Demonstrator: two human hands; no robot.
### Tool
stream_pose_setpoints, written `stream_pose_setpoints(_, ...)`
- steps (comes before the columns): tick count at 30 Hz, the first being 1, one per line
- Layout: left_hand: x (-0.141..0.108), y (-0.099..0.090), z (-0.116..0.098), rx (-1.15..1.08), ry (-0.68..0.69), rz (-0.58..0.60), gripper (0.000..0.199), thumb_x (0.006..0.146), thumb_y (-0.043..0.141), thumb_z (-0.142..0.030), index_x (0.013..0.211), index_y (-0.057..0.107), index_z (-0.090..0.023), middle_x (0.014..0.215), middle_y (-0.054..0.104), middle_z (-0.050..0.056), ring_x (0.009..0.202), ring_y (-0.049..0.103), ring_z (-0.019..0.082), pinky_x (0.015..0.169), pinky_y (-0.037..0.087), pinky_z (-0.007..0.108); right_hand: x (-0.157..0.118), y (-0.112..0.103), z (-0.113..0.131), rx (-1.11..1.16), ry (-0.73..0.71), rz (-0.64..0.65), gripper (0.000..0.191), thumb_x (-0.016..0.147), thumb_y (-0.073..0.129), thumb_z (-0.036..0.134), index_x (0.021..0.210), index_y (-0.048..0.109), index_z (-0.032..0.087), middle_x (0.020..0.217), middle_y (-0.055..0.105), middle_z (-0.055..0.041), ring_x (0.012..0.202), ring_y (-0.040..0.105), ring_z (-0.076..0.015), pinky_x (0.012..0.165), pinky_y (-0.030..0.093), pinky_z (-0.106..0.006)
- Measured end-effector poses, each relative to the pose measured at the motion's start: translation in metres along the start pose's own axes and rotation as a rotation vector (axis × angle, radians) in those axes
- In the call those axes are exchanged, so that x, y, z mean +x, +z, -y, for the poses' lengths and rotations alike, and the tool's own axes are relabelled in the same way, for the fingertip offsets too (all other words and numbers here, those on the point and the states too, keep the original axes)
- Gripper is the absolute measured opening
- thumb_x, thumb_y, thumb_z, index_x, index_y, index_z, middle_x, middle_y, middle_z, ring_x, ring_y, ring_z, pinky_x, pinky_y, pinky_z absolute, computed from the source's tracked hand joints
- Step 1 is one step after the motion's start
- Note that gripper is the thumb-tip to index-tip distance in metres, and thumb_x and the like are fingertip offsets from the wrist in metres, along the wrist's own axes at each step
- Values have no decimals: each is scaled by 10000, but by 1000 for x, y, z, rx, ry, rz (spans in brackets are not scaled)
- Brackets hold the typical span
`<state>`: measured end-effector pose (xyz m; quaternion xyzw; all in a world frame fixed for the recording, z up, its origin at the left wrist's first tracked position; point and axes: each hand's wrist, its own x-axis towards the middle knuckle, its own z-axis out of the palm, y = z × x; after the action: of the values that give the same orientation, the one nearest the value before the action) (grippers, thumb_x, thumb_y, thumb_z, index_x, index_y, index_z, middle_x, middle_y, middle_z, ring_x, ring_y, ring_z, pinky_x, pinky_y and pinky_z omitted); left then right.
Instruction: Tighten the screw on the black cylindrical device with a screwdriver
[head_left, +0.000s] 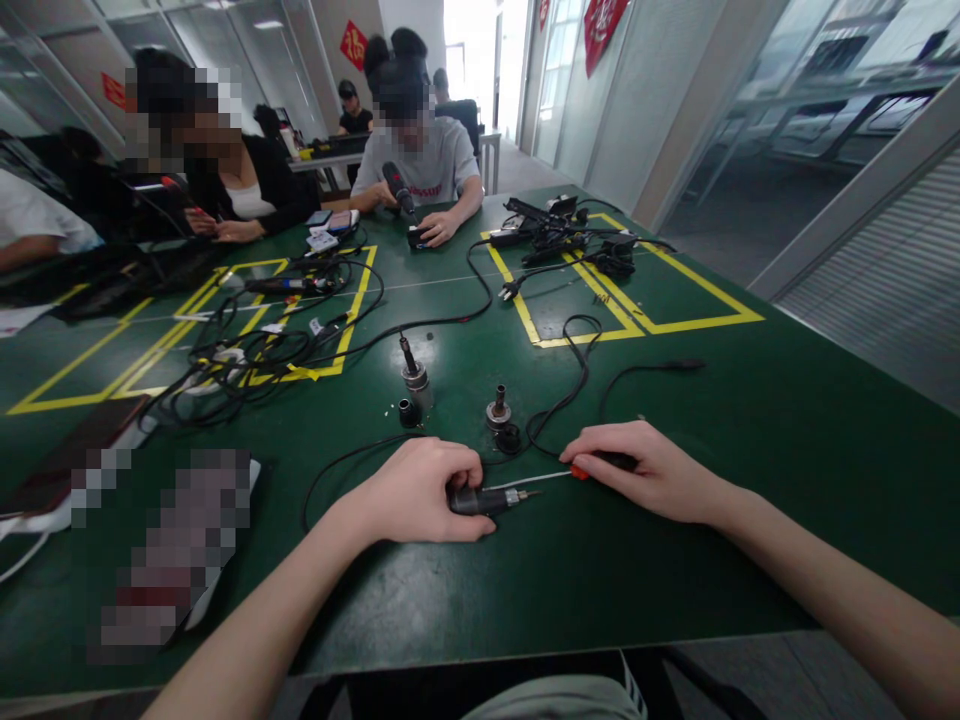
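Note:
My left hand (pixel 431 490) is wrapped round a black pen-shaped power tool (pixel 480 500) with a metal collar and thin pointed tip, lying on its side at the table. In my right hand (pixel 637 465) is a screwdriver (pixel 536 481) with a red and dark handle, its slim shaft pointing left. The shaft's end reaches the tool's casing near my left fingers; exact contact is hard to see. Beyond my hands a metal cylinder with a dark shaft (pixel 415 380) stands upright beside a black cap (pixel 408 412). A smaller metal part (pixel 498 410) stands near another black ring-like piece (pixel 508 437).
Black cables (pixel 262 350) lie tangled at left, and a heap of black cords and plugs (pixel 555 235) sits beyond. Yellow tape (pixel 697 325) marks rectangles on the green table (pixel 787 450). A blurred flat object (pixel 176 540) lies left. Across the table a person (pixel 427 160) holds a drill.

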<state>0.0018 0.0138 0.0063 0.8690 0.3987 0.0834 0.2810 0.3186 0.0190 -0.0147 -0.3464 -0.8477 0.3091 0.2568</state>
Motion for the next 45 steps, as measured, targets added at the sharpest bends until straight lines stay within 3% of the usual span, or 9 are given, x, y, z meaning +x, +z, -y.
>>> stream_pose_setpoints(12, 0, 1, 0, -1, 5, -10, 331, 719, 939, -333, 758, 636, -205, 667, 544, -79, 625, 495, 120, 629, 314, 258, -1, -1, 0, 13, -75, -61, 102, 997, 708, 264, 1036, 787, 212, 928, 791, -68, 781, 752, -192, 715, 594, -289)
stream_pose_setpoints(19, 0, 0, 0, -1, 3, -3, 312, 739, 921, -344, 759, 641, -208, 671, 549, -74, 634, 502, 126, 626, 311, 261, -1, 2, 2, -9, -49, -10, 219, 1071, 611, 315, 1024, 801, 216, 878, 820, -63, 748, 765, -192, 697, 595, -286)
stream_pose_setpoints(29, -1, 0, 0, -10, 8, -9, 316, 735, 924, -342, 767, 639, -209, 676, 551, -74, 638, 501, 126, 639, 315, 258, -3, -3, 5, 158, 83, -93, 213, 942, 798, 420, 998, 827, 217, 905, 838, -64, 757, 773, -208, 716, 652, -305)
stream_pose_setpoints(34, -1, -1, -1, -22, 4, -5, 322, 724, 928, -324, 766, 632, -204, 677, 548, -74, 635, 489, 122, 636, 306, 257, 0, 0, 3, 57, 20, -94, 264, 1048, 652, 398, 973, 818, 206, 828, 820, -58, 686, 749, -186, 641, 587, -274)
stream_pose_setpoints(38, -1, 0, -1, -22, 17, -13, 317, 718, 924, -293, 757, 624, -199, 677, 546, -71, 636, 483, 120, 634, 303, 254, -1, 3, 1, 22, 61, -40, 373, 1121, 514, 389, 999, 811, 200, 755, 784, -38, 583, 692, -159, 581, 536, -264)
stream_pose_setpoints(41, -2, 0, -1, -27, 32, -20, 309, 714, 918, -279, 751, 623, -195, 679, 543, -73, 625, 472, 112, 629, 304, 248, -3, 3, 0, 62, 89, -37, 331, 1099, 577, 434, 1121, 805, 194, 702, 730, -13, 553, 631, -152, 544, 500, -258)
stream_pose_setpoints(45, -4, 1, 2, -32, 52, -47, 294, 712, 905, -256, 734, 620, -191, 672, 537, -77, 616, 470, 105, 615, 297, 243, -5, 2, -1, 218, 144, -48, 354, 1012, 724, 506, 1155, 792, 188, 792, 743, -27, 665, 681, -168, 617, 556, -267)
